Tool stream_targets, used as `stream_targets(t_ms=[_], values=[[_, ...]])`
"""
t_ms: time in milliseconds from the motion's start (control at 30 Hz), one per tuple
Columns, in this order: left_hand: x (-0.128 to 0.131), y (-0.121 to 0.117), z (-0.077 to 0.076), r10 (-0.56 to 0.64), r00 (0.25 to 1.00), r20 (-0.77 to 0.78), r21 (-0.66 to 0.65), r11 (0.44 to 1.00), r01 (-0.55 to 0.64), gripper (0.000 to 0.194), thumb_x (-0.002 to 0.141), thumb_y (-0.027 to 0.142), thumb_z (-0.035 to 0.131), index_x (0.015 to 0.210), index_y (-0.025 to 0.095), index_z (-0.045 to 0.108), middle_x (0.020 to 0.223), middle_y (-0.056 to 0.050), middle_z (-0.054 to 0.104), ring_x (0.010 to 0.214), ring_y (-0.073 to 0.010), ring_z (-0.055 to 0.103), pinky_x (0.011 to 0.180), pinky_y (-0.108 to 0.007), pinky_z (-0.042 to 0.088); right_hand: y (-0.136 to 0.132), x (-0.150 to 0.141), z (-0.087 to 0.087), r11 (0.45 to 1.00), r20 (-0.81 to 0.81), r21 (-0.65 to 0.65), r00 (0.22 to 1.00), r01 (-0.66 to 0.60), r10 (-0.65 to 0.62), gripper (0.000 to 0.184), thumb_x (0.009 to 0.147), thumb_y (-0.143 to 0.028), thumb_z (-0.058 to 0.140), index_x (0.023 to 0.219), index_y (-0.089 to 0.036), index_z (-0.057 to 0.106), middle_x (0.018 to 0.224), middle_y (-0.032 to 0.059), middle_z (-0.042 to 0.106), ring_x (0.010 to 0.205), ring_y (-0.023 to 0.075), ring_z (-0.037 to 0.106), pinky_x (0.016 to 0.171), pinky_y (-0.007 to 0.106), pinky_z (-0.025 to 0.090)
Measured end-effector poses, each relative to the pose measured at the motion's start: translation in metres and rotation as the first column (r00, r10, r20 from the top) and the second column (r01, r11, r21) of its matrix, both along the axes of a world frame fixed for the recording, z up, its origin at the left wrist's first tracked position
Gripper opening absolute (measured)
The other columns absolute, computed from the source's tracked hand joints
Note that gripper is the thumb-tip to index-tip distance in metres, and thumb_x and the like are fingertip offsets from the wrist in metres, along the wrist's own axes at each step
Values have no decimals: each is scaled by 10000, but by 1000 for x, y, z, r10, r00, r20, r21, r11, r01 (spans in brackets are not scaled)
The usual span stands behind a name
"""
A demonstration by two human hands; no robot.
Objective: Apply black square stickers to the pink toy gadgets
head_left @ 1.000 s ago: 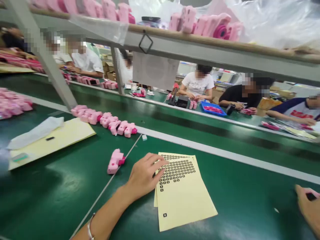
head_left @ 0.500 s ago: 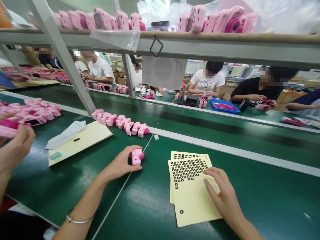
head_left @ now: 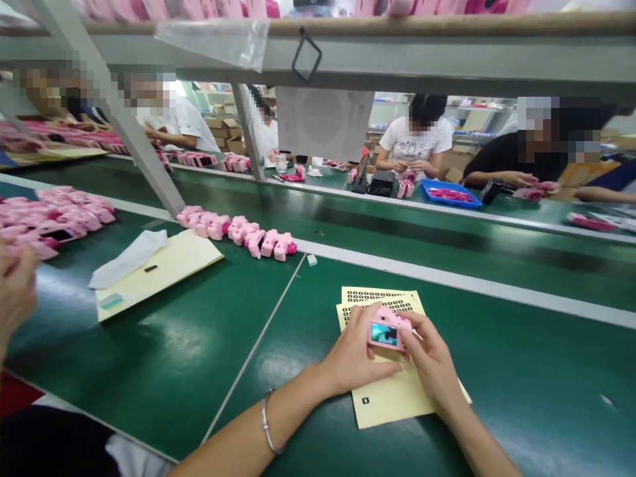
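A small pink toy camera [head_left: 385, 319] with its rear screen lit is held up over the yellow sticker sheets [head_left: 397, 407]. My left hand [head_left: 350, 354] grips it from the left, the thumb low and stretched along under it. On the other side my right hand [head_left: 431, 351] has thumb and fingers closed on the camera's right end. Rows of small black-framed stickers show on the sheets behind the hands, and one lone sticker sits near the lower left corner. The hands and the camera hide much of the top sheet.
Pink cameras [head_left: 238, 230] stand in a row along the white strip, and a heap [head_left: 59, 212] lies at left. Left of me is another yellow sheet [head_left: 189, 255]. A co-worker's hand [head_left: 17, 278] enters at left. A shelf [head_left: 422, 53] crosses above; people sit opposite.
My left hand has carried the camera rightward from the bench seam to above the sheets, turning its lit screen towards me. My right hand has left the stickers and closed on the camera.
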State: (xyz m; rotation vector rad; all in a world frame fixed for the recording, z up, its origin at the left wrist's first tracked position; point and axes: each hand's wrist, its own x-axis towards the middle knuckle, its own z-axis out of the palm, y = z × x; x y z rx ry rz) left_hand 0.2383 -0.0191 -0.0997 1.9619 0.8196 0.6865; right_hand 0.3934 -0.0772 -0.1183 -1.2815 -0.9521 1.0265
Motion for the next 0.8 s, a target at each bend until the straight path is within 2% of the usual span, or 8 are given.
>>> stream_targets(t_ms=[133, 267, 367, 500, 667, 800], values=[[-3, 2, -2, 42, 999, 21, -8, 999, -42, 823, 678, 317, 784, 1392, 308, 375, 1257, -75, 412, 1181, -207, 486, 1060, -394, 454, 2, 0, 2, 996, -172, -24, 982, -88, 83, 391, 824, -494, 626, 1104, -230, 558, 1027, 48, 607, 828, 156, 608, 624, 235, 509], [0, 4, -1, 55, 998, 34, 2, 998, -55, 734, 648, 366, 815, 1304, 306, 492, 1261, -66, 406, 1155, -205, 505, 1010, -379, 493, 3, -6, 1, 997, -268, -56, 963, -52, 35, 381, 814, -502, 621, 1062, -221, 547, 947, 33, 603, 754, 140, 585, 554, 211, 484], [2, 6, -3, 43, 996, 75, 62, 997, -47, 677, 657, 393, 808, 1263, 290, 526, 1282, -64, 439, 1193, -213, 494, 1018, -379, 484, 2, -5, 0, 997, -205, -70, 979, -31, 16, 382, 827, -521, 597, 1051, -219, 532, 910, 26, 591, 729, 133, 574, 532, 201, 469], [3, 8, -4, 4, 992, 126, 122, 992, -19, 634, 663, 323, 811, 1237, 259, 548, 1276, -68, 513, 1242, -218, 475, 1083, -389, 431, 1, -4, -3, 999, -40, -39, 999, -17, 16, 370, 872, -547, 523, 1037, -215, 516, 848, 16, 579, 671, 120, 553, 489, 189, 416], [7, 7, -5, -32, 986, 165, 89, 996, 18, 615, 669, 315, 806, 1219, 244, 540, 1266, -72, 531, 1222, -223, 497, 1065, -404, 439, 1, -5, -7, 993, 121, 76, 988, 86, -95, 372, 865, -557, 519, 970, -200, 502, 860, 32, 594, 758, 156, 594, 615, 264, 493], [8, 6, -5, -55, 985, 165, 103, 994, 38, 591, 686, 274, 791, 1216, 240, 531, 1261, -68, 525, 1218, -213, 491, 1060, -385, 434, 1, -4, -12, 990, 142, 102, 983, 102, -116, 386, 868, -571, 508, 968, -199, 485, 847, 27, 590, 741, 157, 597, 609, 272, 485]])
